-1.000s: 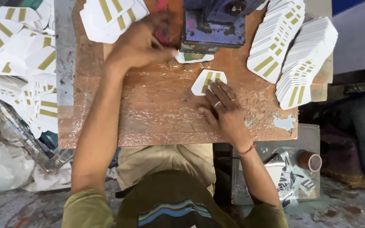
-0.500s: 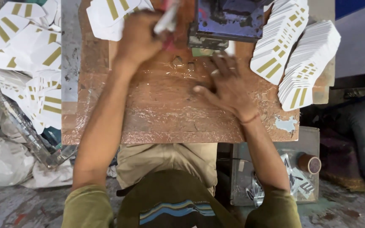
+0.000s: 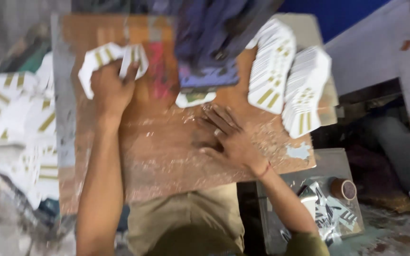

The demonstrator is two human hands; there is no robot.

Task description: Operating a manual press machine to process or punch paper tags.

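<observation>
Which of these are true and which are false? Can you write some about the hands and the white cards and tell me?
1. The left hand is on a bunch of white cards with gold stripes. True.
2. The right hand holds a card up in the air. False: it lies flat on the wooden table, fingers spread.
3. Two long rows of white cards lie to the right of the blue machine. True.
4. The small brown cup stands on the wooden table. False: it sits lower down, on a tray beside the table.
5. One white card pokes out under the blue machine. True.
</observation>
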